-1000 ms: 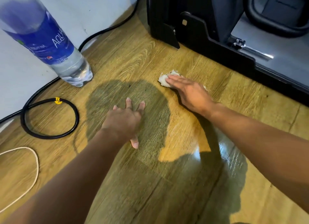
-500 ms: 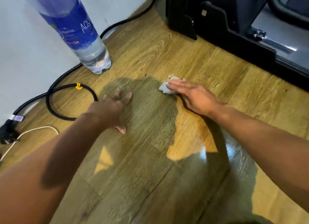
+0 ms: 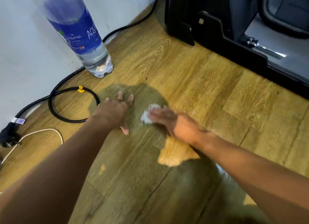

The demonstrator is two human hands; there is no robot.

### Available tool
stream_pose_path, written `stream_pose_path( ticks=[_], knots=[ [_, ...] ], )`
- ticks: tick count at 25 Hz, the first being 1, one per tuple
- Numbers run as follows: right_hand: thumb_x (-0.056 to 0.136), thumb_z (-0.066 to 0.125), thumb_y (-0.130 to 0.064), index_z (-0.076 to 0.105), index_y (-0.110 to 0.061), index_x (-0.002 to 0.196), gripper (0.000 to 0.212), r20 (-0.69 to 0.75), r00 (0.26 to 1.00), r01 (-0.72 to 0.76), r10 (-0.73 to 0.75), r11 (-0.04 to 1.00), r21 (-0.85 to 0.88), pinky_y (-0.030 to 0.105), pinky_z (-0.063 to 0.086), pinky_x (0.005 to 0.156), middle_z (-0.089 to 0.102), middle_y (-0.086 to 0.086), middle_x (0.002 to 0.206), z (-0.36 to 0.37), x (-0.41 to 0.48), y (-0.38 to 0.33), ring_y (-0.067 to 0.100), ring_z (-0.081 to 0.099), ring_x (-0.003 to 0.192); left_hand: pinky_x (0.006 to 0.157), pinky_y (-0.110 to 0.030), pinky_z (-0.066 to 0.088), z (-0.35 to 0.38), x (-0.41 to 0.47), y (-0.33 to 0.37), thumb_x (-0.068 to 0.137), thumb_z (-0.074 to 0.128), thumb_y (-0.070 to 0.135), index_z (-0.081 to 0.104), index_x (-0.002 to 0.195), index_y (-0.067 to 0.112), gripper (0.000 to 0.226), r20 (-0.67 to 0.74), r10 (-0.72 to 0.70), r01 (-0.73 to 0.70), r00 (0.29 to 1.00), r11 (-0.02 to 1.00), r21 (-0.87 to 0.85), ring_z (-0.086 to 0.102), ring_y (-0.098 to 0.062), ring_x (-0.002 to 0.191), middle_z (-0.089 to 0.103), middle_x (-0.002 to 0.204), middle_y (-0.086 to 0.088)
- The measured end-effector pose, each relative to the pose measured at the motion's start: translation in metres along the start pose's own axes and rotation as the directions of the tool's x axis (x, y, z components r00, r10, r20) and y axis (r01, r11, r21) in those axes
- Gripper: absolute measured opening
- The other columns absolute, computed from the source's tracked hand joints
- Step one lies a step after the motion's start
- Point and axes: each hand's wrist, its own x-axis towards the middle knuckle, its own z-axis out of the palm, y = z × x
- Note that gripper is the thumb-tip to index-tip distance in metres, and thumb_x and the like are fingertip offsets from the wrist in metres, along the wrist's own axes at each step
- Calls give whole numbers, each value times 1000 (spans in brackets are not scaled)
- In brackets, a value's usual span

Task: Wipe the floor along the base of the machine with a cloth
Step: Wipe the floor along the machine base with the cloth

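A small crumpled white cloth (image 3: 147, 115) lies on the wood-pattern floor (image 3: 209, 93). My right hand (image 3: 173, 121) lies flat over it with straight fingers pressing it down; the hand is motion-blurred. My left hand (image 3: 115, 111) rests flat on the floor just left of the cloth, fingers spread. The black machine (image 3: 217, 28) stands at the upper right, its base edge running diagonally towards the right; the cloth is well away from that base.
A large water bottle (image 3: 83, 40) with a blue label stands by the white wall (image 3: 25, 48) at upper left. A looped black cable (image 3: 71, 105) and its plug (image 3: 8, 135) lie left of my hands, with a thin white cord (image 3: 38, 132) beside them.
My right hand has slid the cloth away from the machine base, towards me and my left hand. The left hand stays planted on the floor.
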Motion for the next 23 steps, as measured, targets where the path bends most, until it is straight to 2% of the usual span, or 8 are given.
stream_pose_path(
  ticks=[3,5,8,10,15,17,21,23],
  knots=[
    [81,45,12,40,-12,143,66,-84,962,-260,260,966,14,36,17,118,32,7,151,-5,20,-3,21,24,142,103,-51,34,-6,2,4,59,83,49,-12,150,27,134,41,26,-27,999,999,30,20,-47,138,-10,157,-15],
    [85,40,11,39,-12,143,62,5,983,-186,186,982,20,35,13,119,30,6,152,11,1,-29,21,18,144,108,-50,27,-10,-1,8,61,83,47,-12,151,18,134,60,38,-42,997,997,66,20,-47,138,-8,155,-24],
    [91,26,5,34,-13,145,58,196,969,154,-147,988,-22,34,17,118,27,4,154,8,-30,-55,20,19,144,112,-51,23,-19,-6,12,63,81,47,-13,150,10,134,95,69,-77,993,994,78,21,-48,137,-7,152,-32],
    [93,35,6,32,-17,146,58,267,953,143,-145,989,26,28,7,119,22,-1,156,-15,-12,-31,15,14,145,113,-51,22,-22,-10,15,64,80,47,-15,149,10,133,115,60,-69,992,995,69,19,-50,137,-9,152,-31],
    [84,39,13,34,-12,145,66,-97,945,-316,313,949,-13,26,9,116,27,6,154,-47,69,36,17,21,143,110,-51,27,-8,-1,11,62,79,52,-16,149,10,135,89,60,-67,994,994,85,17,-50,138,-6,153,-30],
    [87,37,11,33,-9,145,62,-159,947,-291,279,955,-58,27,6,117,27,10,154,-37,71,32,21,20,144,111,-48,27,-3,1,9,59,78,57,-12,149,8,137,20,82,-84,996,985,153,19,-44,139,3,152,-33],
    [87,43,10,41,-11,141,58,-20,994,105,-108,988,-111,27,14,117,36,5,149,-34,66,52,18,29,140,104,-42,35,-2,0,12,52,79,62,-8,150,11,141,-46,53,-43,998,981,190,31,-40,135,9,152,-29],
    [87,41,9,43,-17,141,60,-93,992,-99,88,987,-126,30,20,117,36,1,150,-62,91,89,17,31,139,100,-43,39,-3,2,14,49,81,61,-10,150,12,144,-45,24,-17,999,987,163,32,-42,134,6,152,-28]
  ],
)
